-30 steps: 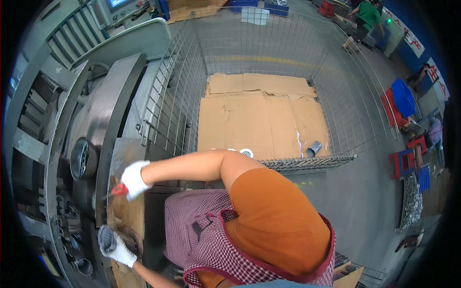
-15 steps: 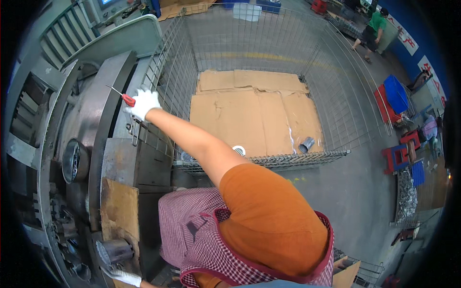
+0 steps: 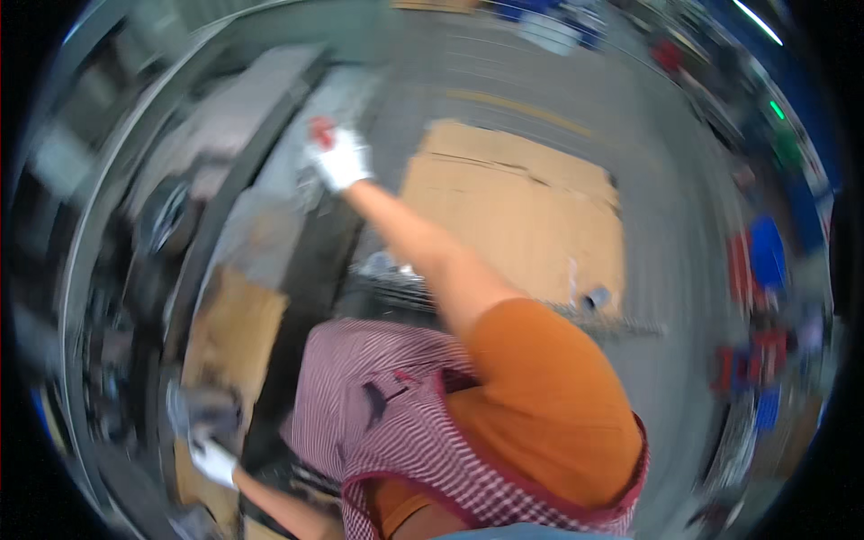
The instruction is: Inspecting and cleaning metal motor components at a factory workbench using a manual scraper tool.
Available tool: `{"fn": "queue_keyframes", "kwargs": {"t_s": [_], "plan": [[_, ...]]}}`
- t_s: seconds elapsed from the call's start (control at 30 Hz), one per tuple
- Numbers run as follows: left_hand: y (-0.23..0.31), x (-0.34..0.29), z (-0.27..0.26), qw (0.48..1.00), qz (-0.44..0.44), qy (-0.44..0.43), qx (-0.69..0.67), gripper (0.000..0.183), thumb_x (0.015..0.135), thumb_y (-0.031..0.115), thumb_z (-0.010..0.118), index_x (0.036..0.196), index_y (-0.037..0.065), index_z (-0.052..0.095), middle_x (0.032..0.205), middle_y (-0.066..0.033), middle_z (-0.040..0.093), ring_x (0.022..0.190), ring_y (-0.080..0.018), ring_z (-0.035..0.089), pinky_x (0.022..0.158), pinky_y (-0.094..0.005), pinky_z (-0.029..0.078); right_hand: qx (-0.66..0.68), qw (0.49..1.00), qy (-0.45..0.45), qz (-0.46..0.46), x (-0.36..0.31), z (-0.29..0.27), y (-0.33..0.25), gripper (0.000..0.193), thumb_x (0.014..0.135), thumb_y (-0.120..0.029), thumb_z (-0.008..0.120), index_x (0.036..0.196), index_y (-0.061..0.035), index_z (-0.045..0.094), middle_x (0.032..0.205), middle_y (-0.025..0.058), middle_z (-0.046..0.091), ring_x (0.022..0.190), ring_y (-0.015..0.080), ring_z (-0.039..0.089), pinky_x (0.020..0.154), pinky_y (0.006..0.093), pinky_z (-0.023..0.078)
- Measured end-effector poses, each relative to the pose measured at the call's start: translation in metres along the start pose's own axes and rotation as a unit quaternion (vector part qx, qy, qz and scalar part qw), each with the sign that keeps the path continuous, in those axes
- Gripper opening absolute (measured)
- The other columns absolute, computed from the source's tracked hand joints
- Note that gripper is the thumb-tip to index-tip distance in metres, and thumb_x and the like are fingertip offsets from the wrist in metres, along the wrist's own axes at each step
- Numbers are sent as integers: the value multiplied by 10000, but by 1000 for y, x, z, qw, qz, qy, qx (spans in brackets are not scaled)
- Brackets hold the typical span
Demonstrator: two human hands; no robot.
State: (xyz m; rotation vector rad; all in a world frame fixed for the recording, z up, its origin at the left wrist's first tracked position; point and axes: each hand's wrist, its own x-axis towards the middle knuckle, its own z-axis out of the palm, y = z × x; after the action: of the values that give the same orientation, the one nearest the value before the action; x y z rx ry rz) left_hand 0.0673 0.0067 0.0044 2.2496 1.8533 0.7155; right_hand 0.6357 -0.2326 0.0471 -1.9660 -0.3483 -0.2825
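My right hand [image 3: 340, 160], in a white glove, is closed round the red handle of a thin-shafted tool [image 3: 321, 131], above the far end of the grey workbench. Motion blur hides the shaft now. At the lower left my left hand [image 3: 216, 461], also gloved, has its fingers at a grey metal cylinder [image 3: 214, 409], seemingly gripping its near side, though blur softens the fingers. The cylinder lies over a brown board [image 3: 236, 328] on the bench.
Right of the bench stands a wire cage with cardboard [image 3: 513, 216] on its floor and a small metal cylinder [image 3: 594, 299] in it. A round metal part [image 3: 165, 216] sits at left by the machinery. Blue and red bins [image 3: 767, 252] stand at right.
The view has swung, blurring the picture. My right hand with the tool has shifted right and up in view. My left hand has come further into view, beside the cylinder.
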Motion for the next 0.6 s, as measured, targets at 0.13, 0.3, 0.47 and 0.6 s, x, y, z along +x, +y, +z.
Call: {"fn": "queue_keyframes", "kwargs": {"t_s": [0.13, 0.3, 0.47, 0.6], "plan": [[61, -21, -9, 997, -22, 66, -30, 403, 855, 247, 573, 1156, -15, 630, 1149, -212, 637, 1071, -339, 603, 950, -409, 448, 14, 974, 76, -215, 18, 17, 75, 343, 898, -298, 532, 1147, -77, 614, 997, 199, 654, 845, 369, 619, 725, 434, 492], [47, -24, -9, 987, 4, 133, 91, 285, 842, 341, 611, 969, 108, 715, 1056, -149, 662, 953, -350, 621, 840, -457, 488, 193, 966, 96, -145, -10, -20, -4, 350, 840, 62, 568, 1175, 42, 469, 1108, 128, 615, 918, 184, 608, 730, 317, 555], [34, -25, -3, 984, -38, 117, 130, 307, 865, 381, 586, 984, 121, 694, 1036, -126, 644, 961, -320, 594, 822, -447, 468, -13, 930, -12, -367, -43, 15, -107, 497, 765, -207, 769, 1210, -57, 604, 1215, 139, 606, 1093, 299, 587, 984, 398, 431], [34, -24, 0, 985, -40, 112, 123, 312, 872, 387, 572, 970, 119, 697, 1052, -124, 637, 987, -312, 583, 833, -445, 462, -146, 898, -95, -405, -46, 79, -168, 582, 794, -451, 682, 1266, -130, 568, 1175, 167, 614, 1071, 352, 589, 911, 450, 464]]}}
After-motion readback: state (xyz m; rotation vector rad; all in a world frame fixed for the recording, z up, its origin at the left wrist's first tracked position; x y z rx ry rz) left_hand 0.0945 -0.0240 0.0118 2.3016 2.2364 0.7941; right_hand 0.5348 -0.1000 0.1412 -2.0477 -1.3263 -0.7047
